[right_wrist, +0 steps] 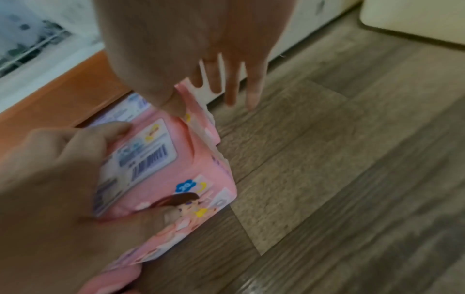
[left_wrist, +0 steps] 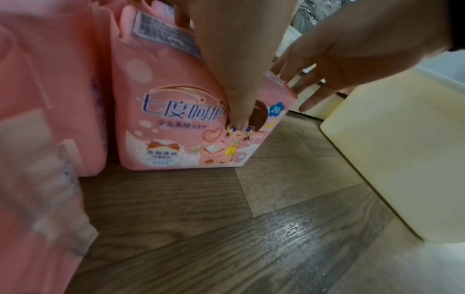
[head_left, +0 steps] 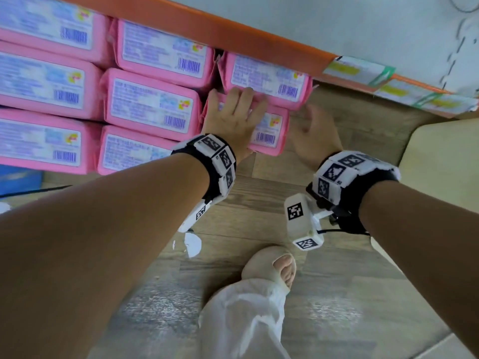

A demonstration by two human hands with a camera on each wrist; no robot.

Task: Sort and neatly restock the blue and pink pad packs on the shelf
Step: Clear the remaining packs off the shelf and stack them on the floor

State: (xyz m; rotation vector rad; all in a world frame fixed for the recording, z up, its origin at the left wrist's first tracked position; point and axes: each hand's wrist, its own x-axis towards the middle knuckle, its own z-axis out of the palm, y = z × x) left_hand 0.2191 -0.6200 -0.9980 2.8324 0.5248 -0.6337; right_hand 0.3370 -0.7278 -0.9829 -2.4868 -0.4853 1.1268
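**Risk: end pack tips or sits crooked**

While the left hand grasps the pink pack at the row's right end, the right hand hovers released just beside it. Judgement: one-handed push may skew it against the neighbouring packs, or topple it rightward.

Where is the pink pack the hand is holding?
In the head view, the pink plastic pad pack stands on the wood-look floor at the right end of the pink rows, gripped by the left hand, the right hand beside it.
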